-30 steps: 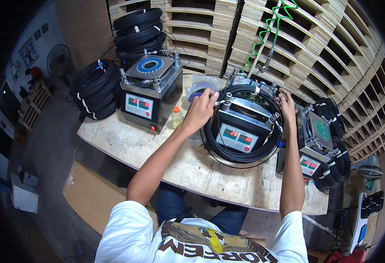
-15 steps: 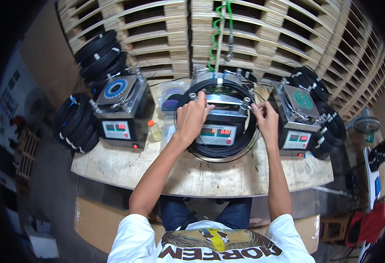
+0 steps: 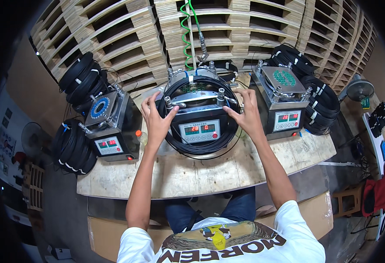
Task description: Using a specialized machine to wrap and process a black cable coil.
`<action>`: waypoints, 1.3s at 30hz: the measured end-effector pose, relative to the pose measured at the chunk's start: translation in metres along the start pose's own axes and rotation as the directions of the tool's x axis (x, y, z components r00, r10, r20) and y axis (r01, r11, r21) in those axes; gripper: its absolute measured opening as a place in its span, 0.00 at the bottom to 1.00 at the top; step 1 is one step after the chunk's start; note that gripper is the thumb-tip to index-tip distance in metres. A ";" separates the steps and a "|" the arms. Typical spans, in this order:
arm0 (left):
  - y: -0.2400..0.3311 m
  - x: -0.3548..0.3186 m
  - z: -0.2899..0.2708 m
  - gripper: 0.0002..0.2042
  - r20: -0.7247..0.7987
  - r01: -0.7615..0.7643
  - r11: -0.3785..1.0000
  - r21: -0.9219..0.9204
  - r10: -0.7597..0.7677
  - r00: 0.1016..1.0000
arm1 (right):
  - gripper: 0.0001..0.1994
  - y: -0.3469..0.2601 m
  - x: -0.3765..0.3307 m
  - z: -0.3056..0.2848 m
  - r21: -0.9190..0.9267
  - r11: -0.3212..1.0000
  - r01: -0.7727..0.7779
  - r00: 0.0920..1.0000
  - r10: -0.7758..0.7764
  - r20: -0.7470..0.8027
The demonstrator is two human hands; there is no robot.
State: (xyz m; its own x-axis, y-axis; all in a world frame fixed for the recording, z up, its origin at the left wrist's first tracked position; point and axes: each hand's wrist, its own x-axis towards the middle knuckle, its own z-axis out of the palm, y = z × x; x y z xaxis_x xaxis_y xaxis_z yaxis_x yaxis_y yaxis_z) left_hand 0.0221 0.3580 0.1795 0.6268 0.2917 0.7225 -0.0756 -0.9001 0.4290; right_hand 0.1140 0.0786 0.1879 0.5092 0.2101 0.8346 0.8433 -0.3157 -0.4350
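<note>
A loop of black cable (image 3: 232, 131) hangs round the front of the middle tabletop machine (image 3: 178, 122). My left hand (image 3: 156, 116) is at the loop's left side, fingers spread and arched outside it. Its thumb reaches in beside the left metal clamp post (image 3: 168, 103). On the opposite side, my right hand (image 3: 248, 115) has its fingers apart and its thumb close to the right clamp post (image 3: 221, 97). The fingertips are partly hidden, and firm contact with the cable does not show. A lit display panel (image 3: 199, 131) faces me inside the loop.
Similar machines stand left (image 3: 109, 127) and right (image 3: 282, 103), with black cable coils (image 3: 74, 147) beside them. An orange-capped bottle (image 3: 140, 136) is near my left forearm. Behind rise stacked wooden pallets (image 3: 240, 41); a green spiral hose (image 3: 184, 35) hangs there.
My left hand has moved off the left post to the loop's outer left side. My right hand's fingers have spread. The view has shifted, and the middle machine's display reads differently.
</note>
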 end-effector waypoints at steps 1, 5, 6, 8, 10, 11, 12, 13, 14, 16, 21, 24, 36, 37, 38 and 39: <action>-0.005 -0.002 0.003 0.39 -0.004 -0.003 1.000 0.005 0.003 1.000 | 0.10 -0.002 -0.003 -0.001 -0.054 0.993 -0.108 0.992 0.111 0.057; -0.006 -0.003 0.012 0.44 0.149 0.193 0.921 -0.340 -0.150 0.977 | 0.12 0.011 -0.005 0.002 -0.102 0.969 -0.225 0.956 0.240 0.169; -0.008 -0.004 0.014 0.43 0.128 0.163 0.931 -0.326 -0.127 0.984 | 0.12 0.014 -0.005 0.000 -0.134 0.983 -0.124 0.973 0.147 0.178; -0.010 -0.006 0.016 0.42 0.117 0.154 0.942 -0.299 -0.124 0.985 | 0.12 0.010 -0.004 0.001 -0.041 0.989 -0.139 0.980 0.144 0.137; -0.014 -0.008 0.019 0.42 0.128 0.136 0.966 -0.219 -0.109 0.986 | 0.11 -0.004 -0.004 0.001 -0.064 0.987 -0.148 0.989 0.149 0.011; -0.013 -0.009 0.020 0.41 0.144 0.114 0.984 -0.141 -0.093 0.985 | 0.11 -0.001 -0.006 0.000 -0.068 0.987 -0.147 0.989 0.148 0.011; -0.012 -0.009 0.022 0.41 0.145 0.115 0.983 -0.145 -0.094 0.985 | 0.11 0.006 -0.010 0.001 -0.025 0.980 -0.197 0.978 0.198 0.063; -0.011 -0.008 0.025 0.41 0.139 0.125 0.977 -0.173 -0.102 0.985 | 0.10 0.010 -0.013 0.001 0.016 0.969 -0.248 0.962 0.245 0.118; -0.012 -0.008 0.028 0.41 0.133 0.138 0.970 -0.198 -0.113 0.985 | 0.10 0.008 -0.013 0.003 0.018 0.975 -0.223 0.968 0.219 0.123; -0.016 -0.008 0.031 0.41 0.127 0.134 0.967 -0.217 -0.108 0.986 | 0.09 0.000 -0.015 0.008 0.038 0.965 -0.260 0.944 0.246 0.218; -0.019 -0.004 0.031 0.41 0.091 0.054 0.965 -0.255 -0.032 0.995 | 0.10 -0.024 -0.010 0.045 0.174 0.975 -0.140 0.966 0.096 0.241; -0.022 -0.005 0.033 0.41 0.109 0.073 0.954 -0.290 -0.042 0.993 | 0.08 -0.025 -0.002 0.063 0.041 0.998 -0.056 0.970 0.045 0.239; -0.019 -0.004 0.020 0.39 0.232 0.150 0.933 -0.326 -0.075 0.970 | 0.13 0.050 0.194 0.118 -0.203 0.935 0.292 0.580 -0.004 0.815; -0.020 -0.003 0.021 0.38 0.250 0.154 0.927 -0.343 -0.069 0.966 | 0.13 0.059 0.199 0.127 -0.209 0.934 0.290 0.580 0.002 0.815; -0.022 -0.003 0.017 0.36 0.243 0.135 0.937 -0.321 -0.056 0.968 | 0.13 0.057 0.203 0.138 -0.293 0.886 0.359 0.431 0.121 0.894; -0.023 0.000 0.014 0.36 0.242 0.135 0.938 -0.320 -0.057 0.969 | 0.14 0.056 0.206 0.147 -0.357 0.825 0.438 0.275 0.255 0.927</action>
State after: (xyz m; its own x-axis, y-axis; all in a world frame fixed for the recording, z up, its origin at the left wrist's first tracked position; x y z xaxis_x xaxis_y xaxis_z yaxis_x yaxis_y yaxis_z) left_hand 0.0345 0.3745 0.1618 0.7990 0.2556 0.5443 -0.2345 -0.7011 0.6734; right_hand 0.2915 0.2406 0.2857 0.5151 0.8348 -0.1944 0.8571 -0.4992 0.1275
